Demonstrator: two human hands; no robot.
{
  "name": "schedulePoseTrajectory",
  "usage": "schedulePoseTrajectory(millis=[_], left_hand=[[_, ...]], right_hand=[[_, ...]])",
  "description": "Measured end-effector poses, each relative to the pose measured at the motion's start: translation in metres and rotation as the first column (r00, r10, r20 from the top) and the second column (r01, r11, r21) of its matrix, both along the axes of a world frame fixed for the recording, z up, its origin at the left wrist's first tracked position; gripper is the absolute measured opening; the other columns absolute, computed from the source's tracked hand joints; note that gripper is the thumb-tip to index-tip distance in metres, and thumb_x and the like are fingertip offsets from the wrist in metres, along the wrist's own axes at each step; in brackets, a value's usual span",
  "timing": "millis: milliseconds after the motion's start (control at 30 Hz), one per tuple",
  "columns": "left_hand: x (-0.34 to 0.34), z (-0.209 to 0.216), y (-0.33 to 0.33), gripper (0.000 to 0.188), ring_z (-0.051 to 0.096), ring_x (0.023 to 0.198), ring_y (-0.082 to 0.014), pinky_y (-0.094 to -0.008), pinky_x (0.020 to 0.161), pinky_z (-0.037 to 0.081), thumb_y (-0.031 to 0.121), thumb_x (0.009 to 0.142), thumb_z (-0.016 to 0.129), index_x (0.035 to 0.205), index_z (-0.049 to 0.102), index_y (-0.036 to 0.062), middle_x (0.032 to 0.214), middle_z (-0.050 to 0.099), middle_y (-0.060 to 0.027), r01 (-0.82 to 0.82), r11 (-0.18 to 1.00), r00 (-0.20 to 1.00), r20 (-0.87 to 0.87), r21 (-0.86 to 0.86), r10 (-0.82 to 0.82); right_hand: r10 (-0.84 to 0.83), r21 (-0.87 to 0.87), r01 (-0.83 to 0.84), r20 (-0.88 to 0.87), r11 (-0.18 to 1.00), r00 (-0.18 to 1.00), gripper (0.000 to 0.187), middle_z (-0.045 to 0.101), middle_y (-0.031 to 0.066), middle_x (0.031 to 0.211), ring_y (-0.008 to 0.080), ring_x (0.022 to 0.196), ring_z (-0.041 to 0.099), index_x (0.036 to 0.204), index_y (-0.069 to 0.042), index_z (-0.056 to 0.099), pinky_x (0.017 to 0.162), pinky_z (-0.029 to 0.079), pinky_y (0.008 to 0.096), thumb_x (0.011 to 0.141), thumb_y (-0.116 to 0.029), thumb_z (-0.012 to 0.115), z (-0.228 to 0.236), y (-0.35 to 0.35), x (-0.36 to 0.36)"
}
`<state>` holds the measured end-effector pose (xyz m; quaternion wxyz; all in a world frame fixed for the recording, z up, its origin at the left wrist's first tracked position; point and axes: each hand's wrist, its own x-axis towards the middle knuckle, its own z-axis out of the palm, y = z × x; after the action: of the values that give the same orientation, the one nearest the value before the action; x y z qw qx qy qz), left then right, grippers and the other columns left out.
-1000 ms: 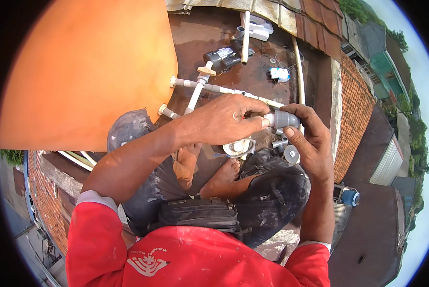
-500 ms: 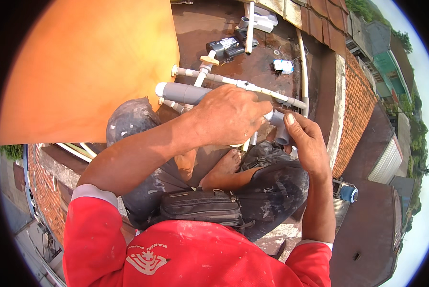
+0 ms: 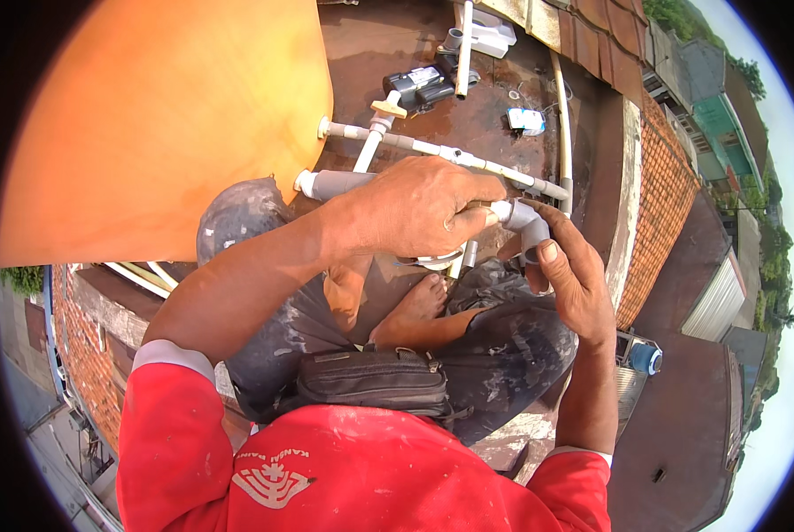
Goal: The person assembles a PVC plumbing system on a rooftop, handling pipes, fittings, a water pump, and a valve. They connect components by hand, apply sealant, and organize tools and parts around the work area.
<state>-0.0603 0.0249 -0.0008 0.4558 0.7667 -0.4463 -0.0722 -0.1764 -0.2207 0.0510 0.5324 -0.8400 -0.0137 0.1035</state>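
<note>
My right hand [image 3: 574, 275] grips a grey pipe elbow [image 3: 530, 229], its thumb on the near side and its fingers behind. My left hand [image 3: 428, 208] is closed, palm down, over a grey pipe [image 3: 339, 183] that emerges to its left. At the left thumb and fingertips a small white piece [image 3: 501, 210] meets the elbow's upper opening. Whether this white piece belongs to the grey pipe is hidden under the hand. The pipe's far left end lies against or in front of a white fitting [image 3: 305, 183] on the orange tank [image 3: 175, 133].
Beyond my hands runs a white-and-grey pipe [image 3: 468, 160], with a valve [image 3: 386, 109] on a branch. A black cordless tool or battery [image 3: 419, 87], a blue-white packet [image 3: 525, 121] and a white tray [image 3: 490, 37] lie farther off. A roof edge [image 3: 626, 195] drops off at right.
The grey pipe's left end has swung down toward the tank fitting. The elbow has turned in my right hand and shifted slightly; my left hand stays closed.
</note>
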Motion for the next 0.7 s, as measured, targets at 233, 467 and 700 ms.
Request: schedulePoseTrajectory(millis=[233,467,700], left_hand=[[-0.004,0.000,-0.001,0.025,0.073,0.086,-0.0406,-0.0531,0.078,0.057,0.016,0.094,0.071,0.118,0.076,0.0079,0.087,0.073,-0.0161,-0.063,0.985,0.966,0.258,0.157,0.021],[-0.009,-0.004,0.001,0.030,0.071,0.084,-0.0373,-0.0501,0.081,0.056,0.018,0.093,0.074,0.121,0.077,0.0099,0.088,0.071,-0.0117,-0.034,0.979,0.947,0.318,0.200,-0.032],[-0.010,-0.003,-0.001,0.033,0.071,0.086,-0.0370,-0.0502,0.080,0.056,0.016,0.092,0.075,0.124,0.077,0.0084,0.089,0.071,-0.0123,0.000,0.994,0.928,0.370,0.105,-0.039]], right_hand=[[-0.183,-0.030,0.182,-0.044,0.983,0.982,0.069,0.066,0.0036,0.072,0.0082,0.062,0.049,0.123,0.003,0.076,0.057,0.038,0.0268,0.119,-0.058,0.044,-0.014,0.010,0.006],[-0.420,0.018,0.423,-0.092,0.906,0.903,0.072,0.058,-0.0013,0.065,0.0063,0.056,0.046,0.093,0.000,0.077,0.051,0.036,0.0283,0.117,-0.061,0.049,-0.024,0.017,0.021],[-0.432,-0.023,0.433,0.021,0.901,0.902,0.055,0.058,-0.0037,0.069,0.0056,0.055,0.048,0.101,-0.001,0.076,0.048,0.037,0.0277,0.118,-0.049,0.055,-0.031,0.016,0.029]])
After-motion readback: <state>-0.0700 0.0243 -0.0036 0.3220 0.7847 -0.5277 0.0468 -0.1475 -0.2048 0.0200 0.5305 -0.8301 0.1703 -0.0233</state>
